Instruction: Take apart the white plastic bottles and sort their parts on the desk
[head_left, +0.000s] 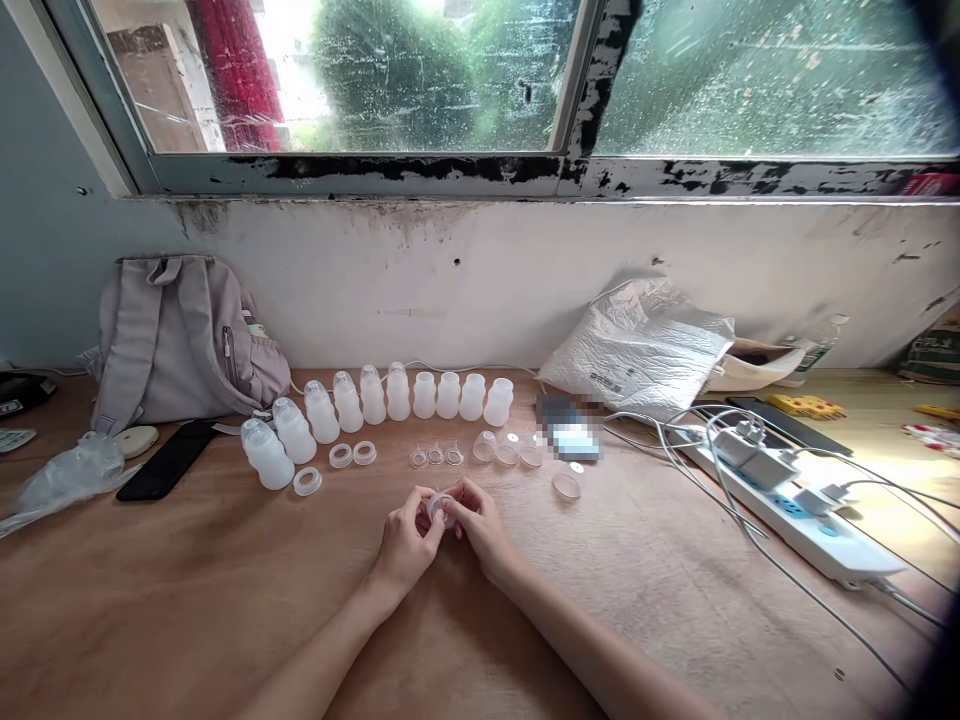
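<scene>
My left hand [409, 535] and my right hand [484, 525] meet over the middle of the table. Between their fingertips they pinch a small translucent bottle ring [439, 507]; whether a teat sits in it is too small to tell. Beyond them lie several clear teats [435, 455] and clear dome caps [508, 450], with one more cap [567, 485] nearer on the right. White collar rings [340, 456] rest to the left, one of them [307, 482] closer to me. Behind stands a curved row of frosted baby bottles: capped ones [322, 412] on the left, open-necked ones [448, 396] on the right.
On the left are a grey backpack [180, 340], a black phone [166, 460] and a plastic bag [67, 480]. A silver padded bag [641, 345] leans at the back right. A white power strip [795, 510] with trailing cables lies on the right.
</scene>
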